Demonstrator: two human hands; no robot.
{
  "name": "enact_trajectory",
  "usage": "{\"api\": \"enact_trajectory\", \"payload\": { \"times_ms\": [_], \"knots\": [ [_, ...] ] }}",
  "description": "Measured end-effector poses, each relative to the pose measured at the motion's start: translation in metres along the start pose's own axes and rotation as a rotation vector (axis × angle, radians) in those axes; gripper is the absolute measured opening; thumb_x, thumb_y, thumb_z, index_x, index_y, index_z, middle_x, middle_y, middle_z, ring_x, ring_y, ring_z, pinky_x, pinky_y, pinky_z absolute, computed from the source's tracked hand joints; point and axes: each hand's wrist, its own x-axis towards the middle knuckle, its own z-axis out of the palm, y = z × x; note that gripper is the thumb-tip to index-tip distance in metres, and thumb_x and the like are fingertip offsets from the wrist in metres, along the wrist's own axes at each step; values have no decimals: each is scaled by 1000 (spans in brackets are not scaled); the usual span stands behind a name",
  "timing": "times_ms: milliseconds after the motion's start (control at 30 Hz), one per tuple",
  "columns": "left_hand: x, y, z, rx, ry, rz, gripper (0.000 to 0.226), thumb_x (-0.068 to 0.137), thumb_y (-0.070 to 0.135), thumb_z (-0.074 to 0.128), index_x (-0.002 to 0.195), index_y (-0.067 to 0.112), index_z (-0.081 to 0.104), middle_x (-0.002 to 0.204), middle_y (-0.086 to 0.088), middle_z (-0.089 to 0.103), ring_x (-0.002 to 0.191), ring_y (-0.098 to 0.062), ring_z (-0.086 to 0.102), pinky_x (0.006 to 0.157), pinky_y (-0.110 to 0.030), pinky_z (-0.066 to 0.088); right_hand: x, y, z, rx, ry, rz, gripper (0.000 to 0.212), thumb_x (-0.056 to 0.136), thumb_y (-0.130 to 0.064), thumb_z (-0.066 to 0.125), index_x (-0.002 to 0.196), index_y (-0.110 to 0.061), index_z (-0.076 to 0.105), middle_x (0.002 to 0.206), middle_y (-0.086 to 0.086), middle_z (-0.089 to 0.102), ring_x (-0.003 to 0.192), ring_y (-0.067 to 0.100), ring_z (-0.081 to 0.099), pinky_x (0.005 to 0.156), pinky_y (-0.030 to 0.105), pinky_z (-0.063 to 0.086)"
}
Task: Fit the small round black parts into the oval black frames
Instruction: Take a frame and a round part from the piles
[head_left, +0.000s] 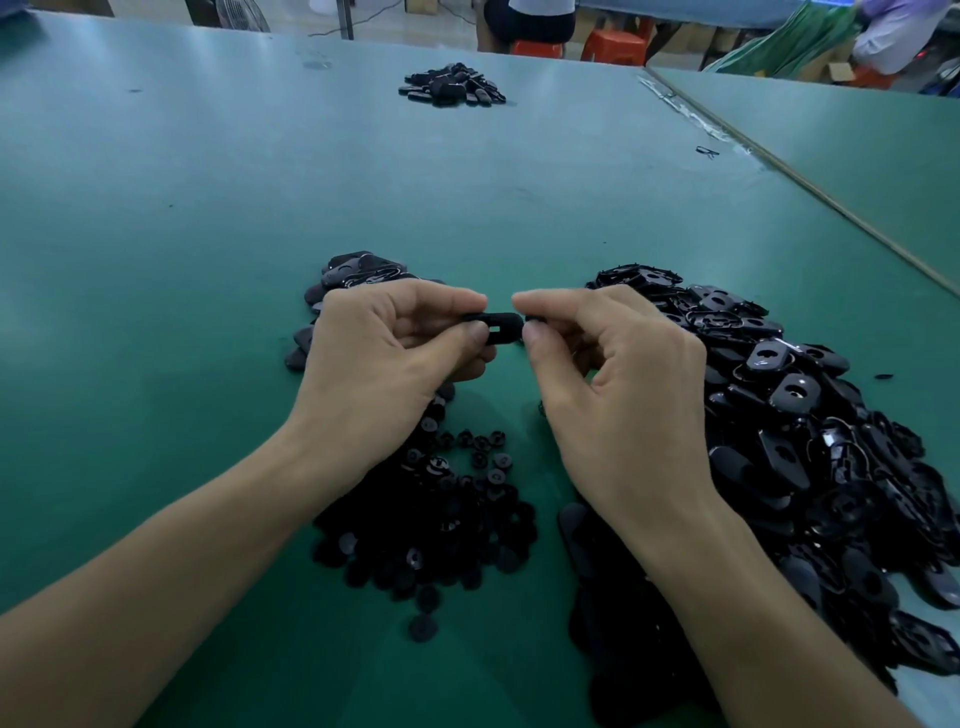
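I see the fingers (467, 338) of the left hand (384, 353) curled round one end of an oval frame (498, 326), thumb below and forefinger above, so the frame juts out level toward the other hand; its slot faces me; the fingers (540, 340) of the right hand (613, 379) are pinched narrow on a small black part (531, 319), thumb and forefinger tip to tip, and the part is too hidden for me to tell its shape; it sits just beside the free end of the frame, touching or nearly so, I cannot tell which; both hands are raised over the green bench (182, 234). Under and between the wrists lies a heap of round parts (441, 519), loose on the bench surface, thinning at its near edge to a single round part (422, 627) lying apart; to the right of the right hand a much bigger heap of oval frames (805, 441) spreads toward the near right corner, many with a round hole showing; behind the left hand I make out a smaller heap (358, 270) of glossy black oval pieces, partly covered by the knuckles; well apart, at the far side of the bench, sits another small black pile (452, 85); a tiny black scrap (883, 375) lies just right of the big heap. A second green bench (857, 156) butts against this one along a slanting seam at the right; beyond the far edge stand red stools (613, 44) and other people, cut off at the top.
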Motion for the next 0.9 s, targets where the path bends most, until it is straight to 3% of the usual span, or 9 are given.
{"api": "enact_trajectory", "payload": {
  "times_ms": [267, 433, 900],
  "knots": [
    [0, 4, 1, -92, 1, -61, 15, 89, -6, 66, 92, 8, 72, 79, -9, 77, 73, -20, 76, 65, -22, 58, 3, 2, -2, 166, -12, 156, 19, 86, -9, 74, 90, -28, 75, 77, -17, 72, 75, 3, 70, 73, 22, 57],
    [0, 5, 1, -99, -10, -55, 18, 89, -9, 65, 91, 8, 72, 79, -8, 78, 73, -21, 76, 65, -22, 59, 6, 5, -2, 260, -52, 255, 21, 86, -11, 75, 81, -31, 69, 75, -11, 73, 73, 8, 72, 73, 31, 59],
    [-2, 5, 0, -105, -83, -9, 24, 84, -8, 72, 87, 16, 78, 82, -11, 78, 81, -26, 77, 70, -25, 59, 6, 5, -1, 292, -98, 226, 20, 85, -8, 76, 84, -28, 75, 72, -12, 73, 68, 5, 71, 67, 19, 54]
  ]
}}
